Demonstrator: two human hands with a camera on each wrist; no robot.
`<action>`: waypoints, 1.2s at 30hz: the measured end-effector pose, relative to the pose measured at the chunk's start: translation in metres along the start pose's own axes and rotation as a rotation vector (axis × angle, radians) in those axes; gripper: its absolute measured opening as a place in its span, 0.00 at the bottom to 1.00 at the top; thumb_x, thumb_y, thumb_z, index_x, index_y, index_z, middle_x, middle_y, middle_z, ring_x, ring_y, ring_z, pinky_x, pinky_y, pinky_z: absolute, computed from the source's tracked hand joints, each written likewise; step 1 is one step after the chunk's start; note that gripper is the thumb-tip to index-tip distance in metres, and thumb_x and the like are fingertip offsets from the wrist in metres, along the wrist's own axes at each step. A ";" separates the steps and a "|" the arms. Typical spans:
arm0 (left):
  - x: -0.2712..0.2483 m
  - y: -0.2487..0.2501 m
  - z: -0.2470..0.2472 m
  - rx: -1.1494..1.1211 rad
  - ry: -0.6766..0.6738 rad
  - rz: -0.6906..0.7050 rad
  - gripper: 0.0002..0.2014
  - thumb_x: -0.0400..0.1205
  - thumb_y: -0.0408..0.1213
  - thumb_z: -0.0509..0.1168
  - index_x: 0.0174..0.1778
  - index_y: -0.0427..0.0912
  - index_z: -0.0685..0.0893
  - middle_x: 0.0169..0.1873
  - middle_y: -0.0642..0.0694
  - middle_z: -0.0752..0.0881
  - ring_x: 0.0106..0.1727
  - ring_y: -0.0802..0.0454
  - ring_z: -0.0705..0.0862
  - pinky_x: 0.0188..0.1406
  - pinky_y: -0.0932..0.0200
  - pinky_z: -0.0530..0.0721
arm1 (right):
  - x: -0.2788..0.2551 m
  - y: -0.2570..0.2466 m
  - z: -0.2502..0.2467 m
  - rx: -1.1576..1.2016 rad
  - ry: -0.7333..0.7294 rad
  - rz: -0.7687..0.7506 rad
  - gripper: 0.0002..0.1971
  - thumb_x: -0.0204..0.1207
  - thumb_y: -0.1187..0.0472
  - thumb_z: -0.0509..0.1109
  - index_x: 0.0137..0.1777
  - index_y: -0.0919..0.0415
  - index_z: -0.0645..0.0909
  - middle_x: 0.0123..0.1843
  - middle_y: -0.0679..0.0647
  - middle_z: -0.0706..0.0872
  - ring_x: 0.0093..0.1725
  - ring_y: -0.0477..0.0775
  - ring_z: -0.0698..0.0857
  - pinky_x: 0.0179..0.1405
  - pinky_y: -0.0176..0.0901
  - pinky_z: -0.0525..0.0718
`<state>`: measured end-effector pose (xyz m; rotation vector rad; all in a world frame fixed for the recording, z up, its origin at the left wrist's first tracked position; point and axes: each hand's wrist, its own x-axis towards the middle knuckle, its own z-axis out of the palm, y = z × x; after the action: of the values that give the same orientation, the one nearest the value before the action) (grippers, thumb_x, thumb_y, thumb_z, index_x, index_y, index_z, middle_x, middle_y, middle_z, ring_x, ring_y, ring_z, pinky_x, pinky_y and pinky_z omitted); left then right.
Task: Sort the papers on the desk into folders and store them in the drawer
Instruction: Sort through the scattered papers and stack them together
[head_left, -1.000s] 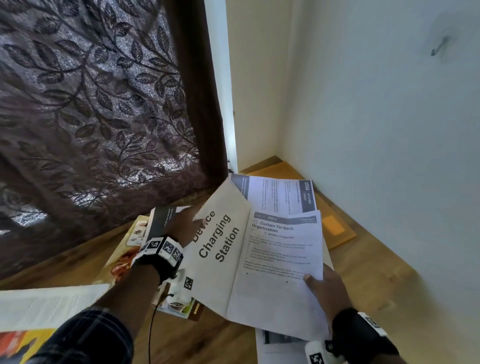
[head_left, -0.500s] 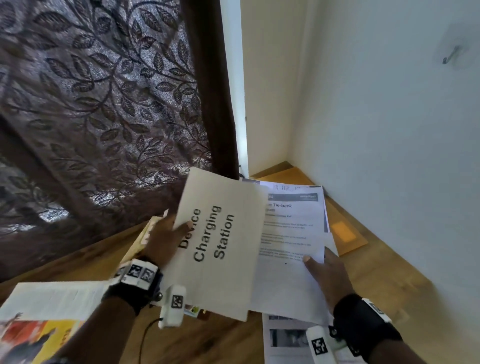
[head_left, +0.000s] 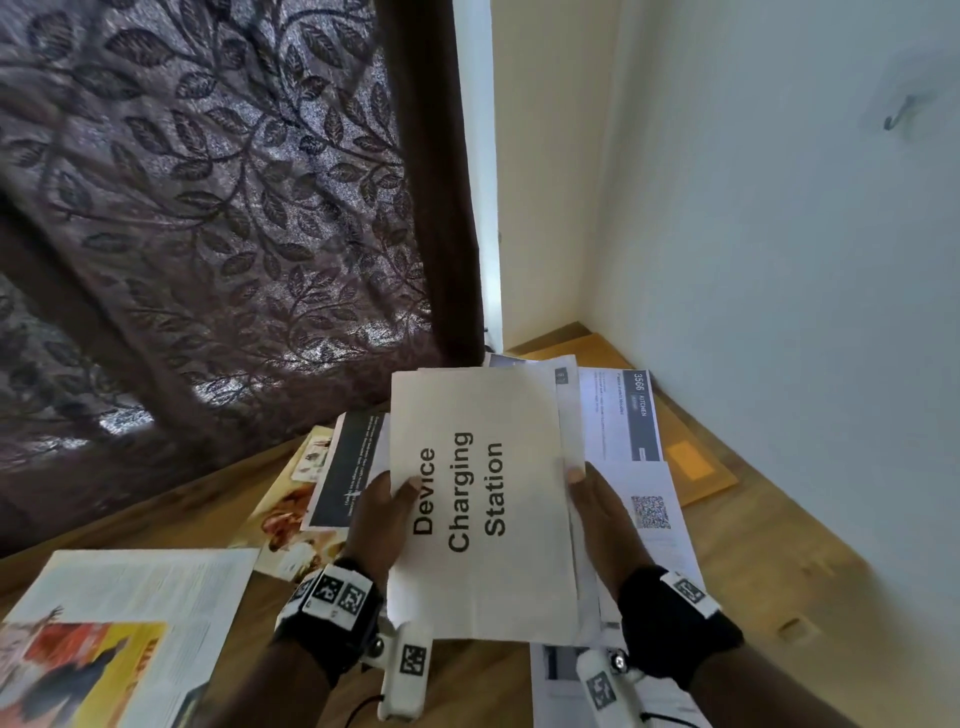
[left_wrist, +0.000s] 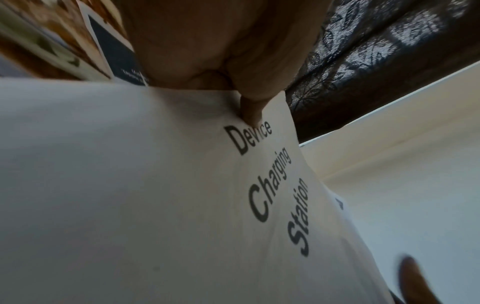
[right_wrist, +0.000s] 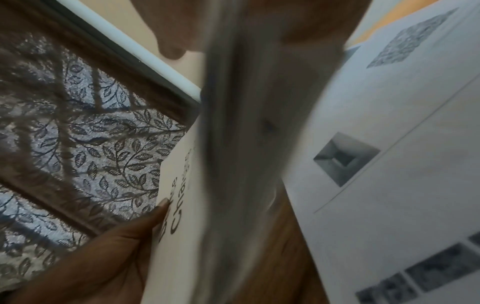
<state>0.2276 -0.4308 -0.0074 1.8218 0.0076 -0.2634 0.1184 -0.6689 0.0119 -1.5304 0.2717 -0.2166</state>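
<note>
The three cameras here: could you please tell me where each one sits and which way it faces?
Head: worn on the head, looking down at the desk; both hands hold the Device Charging Station sheet.
Left wrist: along the left hand, thumb on that sheet.
Right wrist: along the right hand, past blurred paper edges; left hand shows.
All share the sheet and curtain.

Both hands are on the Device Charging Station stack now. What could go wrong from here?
1. The sheets under the Device Charging Station sheet sit uneven at the right edge; they might slip from the right hand.
2. The left hand pinches with its thumb only near the edge.
3. Loose papers underneath could get swept along.
</note>
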 end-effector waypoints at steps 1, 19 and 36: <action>-0.007 0.003 -0.003 -0.009 0.011 0.029 0.17 0.79 0.55 0.65 0.58 0.50 0.86 0.47 0.45 0.93 0.46 0.44 0.93 0.49 0.35 0.90 | 0.000 0.000 0.005 -0.055 -0.044 0.000 0.19 0.84 0.46 0.66 0.73 0.44 0.77 0.66 0.41 0.87 0.67 0.43 0.85 0.68 0.52 0.83; -0.095 0.001 -0.090 -0.295 0.035 0.207 0.22 0.75 0.37 0.77 0.65 0.41 0.82 0.56 0.39 0.91 0.55 0.37 0.90 0.46 0.38 0.90 | -0.032 -0.004 0.088 0.054 -0.134 0.006 0.23 0.66 0.64 0.68 0.63 0.56 0.82 0.53 0.55 0.92 0.52 0.57 0.90 0.44 0.50 0.90; -0.092 -0.021 -0.098 -0.323 -0.119 0.203 0.25 0.69 0.46 0.77 0.59 0.38 0.88 0.55 0.43 0.92 0.56 0.44 0.90 0.51 0.44 0.91 | -0.065 0.009 0.099 0.187 -0.046 0.060 0.24 0.78 0.59 0.69 0.74 0.61 0.76 0.64 0.58 0.89 0.63 0.61 0.88 0.60 0.57 0.88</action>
<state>0.1522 -0.3198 0.0133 1.4711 -0.2064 -0.2128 0.0865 -0.5541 0.0070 -1.3382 0.2531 -0.1549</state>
